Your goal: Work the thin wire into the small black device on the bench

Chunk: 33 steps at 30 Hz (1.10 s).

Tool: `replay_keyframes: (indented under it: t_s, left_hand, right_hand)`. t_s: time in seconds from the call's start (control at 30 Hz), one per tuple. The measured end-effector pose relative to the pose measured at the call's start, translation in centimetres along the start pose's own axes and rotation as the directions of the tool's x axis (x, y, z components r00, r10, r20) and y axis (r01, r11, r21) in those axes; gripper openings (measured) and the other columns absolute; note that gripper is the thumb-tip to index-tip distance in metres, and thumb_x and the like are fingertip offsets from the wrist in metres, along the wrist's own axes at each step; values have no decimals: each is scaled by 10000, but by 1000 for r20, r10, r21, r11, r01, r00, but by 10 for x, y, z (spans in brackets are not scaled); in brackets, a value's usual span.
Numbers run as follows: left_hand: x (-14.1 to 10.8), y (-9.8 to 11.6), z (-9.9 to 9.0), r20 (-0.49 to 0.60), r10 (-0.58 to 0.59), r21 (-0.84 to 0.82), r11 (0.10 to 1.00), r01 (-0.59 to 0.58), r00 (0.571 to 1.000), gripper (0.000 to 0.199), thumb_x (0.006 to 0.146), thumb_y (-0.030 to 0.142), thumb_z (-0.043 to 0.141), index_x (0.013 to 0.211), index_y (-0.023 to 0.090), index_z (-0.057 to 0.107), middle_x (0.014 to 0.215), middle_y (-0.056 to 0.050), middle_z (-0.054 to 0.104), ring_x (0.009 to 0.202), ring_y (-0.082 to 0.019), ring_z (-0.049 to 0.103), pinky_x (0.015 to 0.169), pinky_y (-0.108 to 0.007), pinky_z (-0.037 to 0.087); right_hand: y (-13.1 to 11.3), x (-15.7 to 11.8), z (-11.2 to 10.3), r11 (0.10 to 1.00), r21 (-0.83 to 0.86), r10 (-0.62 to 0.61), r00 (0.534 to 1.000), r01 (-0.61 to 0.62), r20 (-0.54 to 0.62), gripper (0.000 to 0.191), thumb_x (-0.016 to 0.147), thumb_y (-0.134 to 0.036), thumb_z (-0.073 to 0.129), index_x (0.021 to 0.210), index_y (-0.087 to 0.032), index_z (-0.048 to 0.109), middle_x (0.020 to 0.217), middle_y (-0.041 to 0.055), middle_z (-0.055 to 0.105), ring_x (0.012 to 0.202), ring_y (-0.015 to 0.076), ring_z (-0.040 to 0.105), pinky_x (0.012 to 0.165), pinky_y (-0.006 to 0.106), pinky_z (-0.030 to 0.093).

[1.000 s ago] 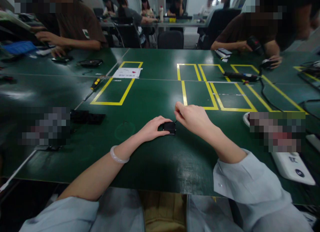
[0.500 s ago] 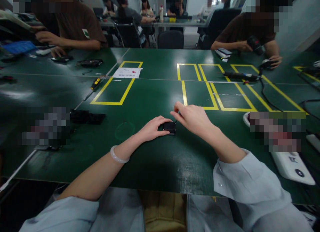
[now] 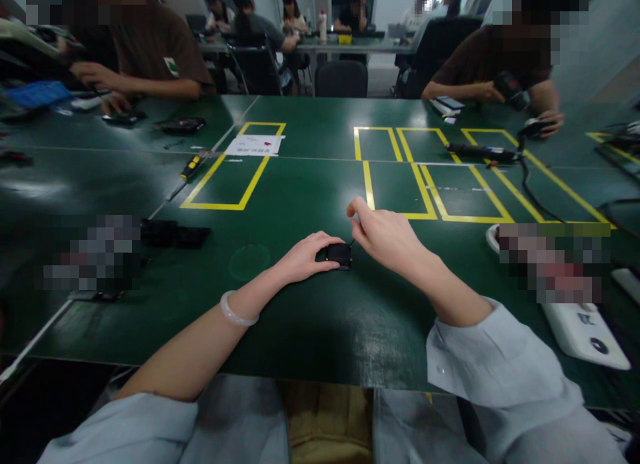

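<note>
On the green table point(image 3: 300, 344) in front of me lies a small black box-shaped part point(image 3: 339, 255). My left hand point(image 3: 304, 256) grips it from the left, thumb at its near side and fingers at its far side. At the part's right edge, my right hand point(image 3: 384, 234) has its fingers curled together. A thin dark shaft point(image 3: 352, 243) runs from under those fingers down to the part's upper right corner. The rest of that shaft is hidden by the hand, so its kind does not show.
A yellow-and-black screwdriver point(image 3: 191, 167) and black pieces point(image 3: 175, 233) lie to the left. A black cylindrical tool with a cable point(image 3: 483, 152) rests among yellow tape outlines. A white device point(image 3: 583, 331) lies to the right. Co-workers point(image 3: 155, 57) sit opposite.
My right hand's fingers have risen slightly and turned a little above the black part. My left hand and the part stay nearly in place.
</note>
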<state>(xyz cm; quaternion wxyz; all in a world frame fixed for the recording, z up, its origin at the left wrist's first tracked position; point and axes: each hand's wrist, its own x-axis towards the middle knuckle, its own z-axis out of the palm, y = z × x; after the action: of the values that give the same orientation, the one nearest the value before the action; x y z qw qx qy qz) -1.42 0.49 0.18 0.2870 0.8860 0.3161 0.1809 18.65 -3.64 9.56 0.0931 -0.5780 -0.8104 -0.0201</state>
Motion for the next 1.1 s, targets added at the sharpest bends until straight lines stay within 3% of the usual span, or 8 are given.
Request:
replay_keyframes:
  t_s: [0.5, 0.73, 1.1]
  left_hand:
    - [0, -4, 2, -3, 10, 6, 1000, -10, 1000, 441, 856, 415, 619, 1262, 262, 541, 1141, -57, 585, 1063, -236, 550, 929, -358, 436]
    - [0, -1, 0, 3, 14, 7, 1000, -14, 1000, 428, 862, 416, 614, 1254, 258, 553, 1123, -55, 585, 1047, -232, 553, 913, -349, 440]
    - [0, 1, -1, -5, 7, 8, 1000, -7, 1000, 430, 855, 421, 617, 1242, 245, 549, 1102, -50, 582, 1039, -230, 559, 913, -349, 443]
  right_hand:
    - [3, 0, 3, 998, 11, -60, 998, 61, -21, 301, 967, -417, 294, 1001, -206, 506, 755, 27, 684, 645, 163, 610, 518, 266, 190]
    - [1, 0, 2, 999, -37, -30, 999, 30, -12, 304, 971, -333, 256, 1045, -192, 515, 755, 40, 683, 618, 162, 597, 511, 271, 182]
    - [0, 0, 2, 999, 24, -31, 999, 32, -12, 282, 921, -276, 301, 1106, -192, 497, 769, 31, 683, 608, 148, 572, 526, 275, 196]
